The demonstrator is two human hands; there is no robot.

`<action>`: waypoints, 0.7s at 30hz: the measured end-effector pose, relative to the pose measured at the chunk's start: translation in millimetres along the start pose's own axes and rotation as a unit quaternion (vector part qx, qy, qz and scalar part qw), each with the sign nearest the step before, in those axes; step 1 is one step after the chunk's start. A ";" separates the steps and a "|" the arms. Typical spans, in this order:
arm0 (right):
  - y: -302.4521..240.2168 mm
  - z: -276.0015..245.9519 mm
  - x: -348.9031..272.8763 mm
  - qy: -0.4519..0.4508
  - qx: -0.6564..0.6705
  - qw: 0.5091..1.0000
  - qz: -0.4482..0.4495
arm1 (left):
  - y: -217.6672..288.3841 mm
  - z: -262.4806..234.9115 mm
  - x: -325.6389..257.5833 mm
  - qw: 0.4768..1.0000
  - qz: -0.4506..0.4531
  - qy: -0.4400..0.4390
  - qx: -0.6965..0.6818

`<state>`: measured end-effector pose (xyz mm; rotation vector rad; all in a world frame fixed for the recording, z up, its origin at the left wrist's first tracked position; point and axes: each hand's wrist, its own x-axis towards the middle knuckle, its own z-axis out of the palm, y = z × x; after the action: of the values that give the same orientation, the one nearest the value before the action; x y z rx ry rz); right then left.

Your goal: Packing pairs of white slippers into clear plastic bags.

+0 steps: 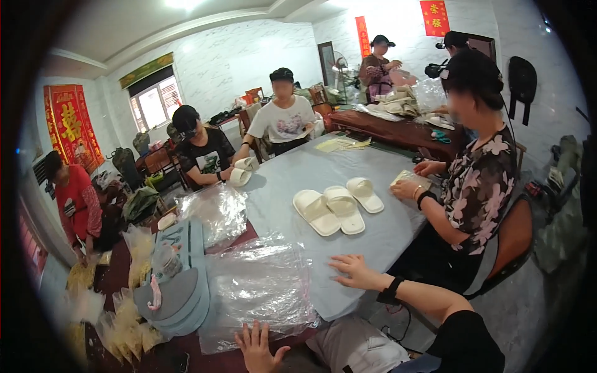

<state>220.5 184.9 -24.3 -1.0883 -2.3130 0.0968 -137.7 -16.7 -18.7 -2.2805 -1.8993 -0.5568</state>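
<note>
My left hand (pixel 260 349) lies with fingers spread on the near edge of a stack of clear plastic bags (pixel 258 292). Out over the grey-covered table (pixel 280 193), my right hand (pixel 356 272) has its fingers stretched and holds nothing; a black band circles that wrist. Beyond it, three cream open-toe slippers (pixel 342 210) sit side by side on the tabletop, apart from both hands. Another pile of clear bags (pixel 217 211) lies farther left.
To my right, a seated person (pixel 469 168) handles a pale flat piece (pixel 407 180). Across the table, people hold cream slippers (pixel 242 171). Left are grey sheets (pixel 177 298), a clear jar (pixel 166 261) and bags of yellowish pieces (pixel 127 329). Slippers are heaped on a back table (pixel 398 102).
</note>
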 end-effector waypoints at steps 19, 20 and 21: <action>-35.4 36.9 68.7 -0.081 0.452 0.844 0.278 | 36.0 9.5 67.7 0.991 0.081 -0.012 -0.106; -35.3 34.7 69.3 -0.106 0.468 0.824 0.300 | 32.7 14.8 65.7 0.990 0.075 -0.023 -0.114; -33.2 31.6 71.7 -0.098 0.467 0.824 0.304 | 27.7 22.1 62.3 0.990 0.074 -0.009 -0.119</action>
<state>145.0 220.2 -7.1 -1.2050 -1.5721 1.4688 -97.5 42.4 -13.2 -2.5534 -1.7350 -0.7835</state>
